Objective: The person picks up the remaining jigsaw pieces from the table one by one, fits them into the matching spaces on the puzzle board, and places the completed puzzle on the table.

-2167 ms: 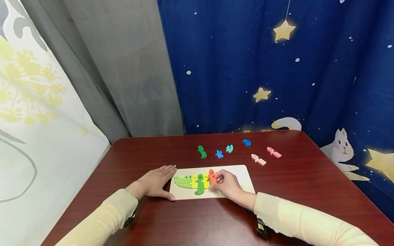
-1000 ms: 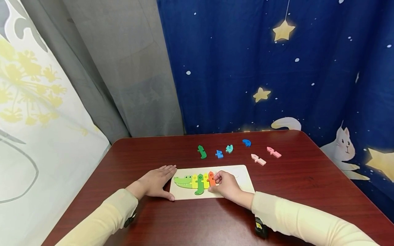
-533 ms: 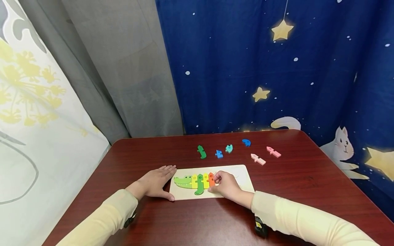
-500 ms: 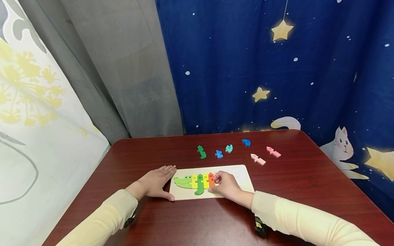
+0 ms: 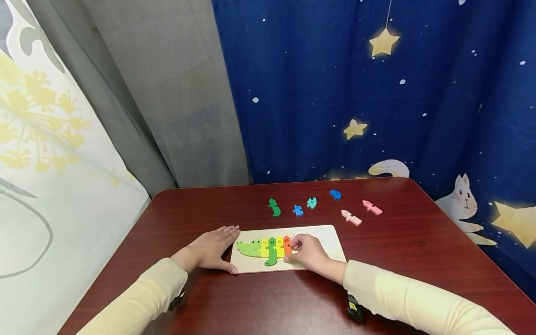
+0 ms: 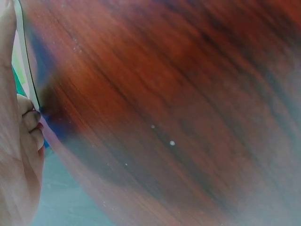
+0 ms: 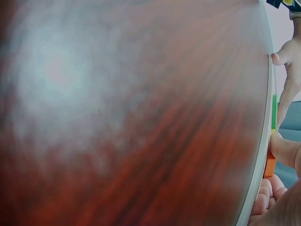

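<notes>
A pale wooden puzzle board (image 5: pixel 255 267) lies on the table, bearing a row of joined crocodile pieces: a light-green head (image 5: pixel 250 248), yellow pieces and a green leg piece (image 5: pixel 271 253). At the right end of that row, my right hand (image 5: pixel 311 253) pinches an orange puzzle piece (image 5: pixel 287 244) between thumb and fingers. The piece stands against the yellow one beside it; the right wrist view also shows the orange side (image 7: pixel 270 165) at the fingertips. With fingers extended, my left hand (image 5: pixel 215 249) rests at the board's left edge.
Loose puzzle pieces lie behind the board: a green one (image 5: pixel 274 207), a blue one (image 5: pixel 298 210), a teal one (image 5: pixel 311 203), a curved blue one (image 5: pixel 335 195) and two pink ones, the nearer (image 5: pixel 351 217) to the right. Curtains hang beyond the brown table (image 5: pixel 201 204).
Since the earliest frame, the orange piece has shifted slightly down and left into line with the yellow piece, my right hand moving with it. During the last half second little differs. My left hand stays put.
</notes>
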### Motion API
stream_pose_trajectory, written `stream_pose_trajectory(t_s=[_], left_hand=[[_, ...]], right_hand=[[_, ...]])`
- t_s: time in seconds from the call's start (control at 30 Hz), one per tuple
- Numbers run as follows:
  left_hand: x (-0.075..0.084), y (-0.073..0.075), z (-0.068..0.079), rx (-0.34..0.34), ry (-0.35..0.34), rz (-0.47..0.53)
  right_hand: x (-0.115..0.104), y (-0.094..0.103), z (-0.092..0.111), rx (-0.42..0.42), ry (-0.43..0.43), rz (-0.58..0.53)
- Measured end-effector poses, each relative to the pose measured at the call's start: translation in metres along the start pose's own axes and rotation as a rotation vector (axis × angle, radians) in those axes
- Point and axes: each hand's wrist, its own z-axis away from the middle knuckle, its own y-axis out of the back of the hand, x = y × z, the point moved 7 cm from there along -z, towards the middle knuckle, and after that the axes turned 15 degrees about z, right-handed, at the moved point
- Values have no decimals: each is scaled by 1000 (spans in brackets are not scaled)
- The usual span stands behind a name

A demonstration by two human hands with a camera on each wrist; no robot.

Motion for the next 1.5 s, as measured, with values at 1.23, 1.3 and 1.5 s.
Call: stream_pose_trajectory(t_s=[1.23, 1.3, 1.5], left_hand=[[-1, -2, -2, -3, -8, 4], [-2, -2, -1, -5, -8, 3], [-3, -1, -2, 4, -16, -7]], right_hand=[[-1, 7, -1, -15, 13, -97], [-1, 9, -2, -23, 3, -109], [2, 20, -8, -8, -22, -94]])
